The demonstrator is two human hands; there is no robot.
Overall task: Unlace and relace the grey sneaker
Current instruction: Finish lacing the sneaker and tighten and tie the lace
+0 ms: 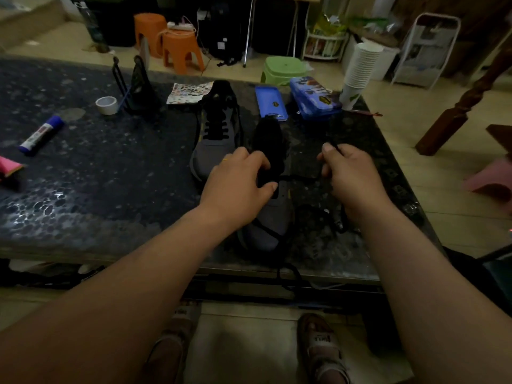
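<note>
A grey fabric sneaker (267,231) lies toe toward the person near the front edge of a dark speckled stone counter (110,176). The left grip (238,181) clasps its black tongue; the right grip (349,173) pinches the thin black lace (299,178), stretched sideways from the shoe. A second, laced grey sneaker (216,142) sits just beyond.

**A lived-in room at home**

Plastic stools dot the pale tiled floor (401,112): two orange stools (177,42) at 11 o'clock, a green stool (279,69) at 12, a pink stool (493,178) at 3. A dark speckled stone table (83,176) carries household oddments: glue stick (41,135) at 9, tape roll (107,105) at 10, pencil case (315,97) and stacked paper cups (360,67) at 1. A white rack (426,48) stands at 2.
</note>
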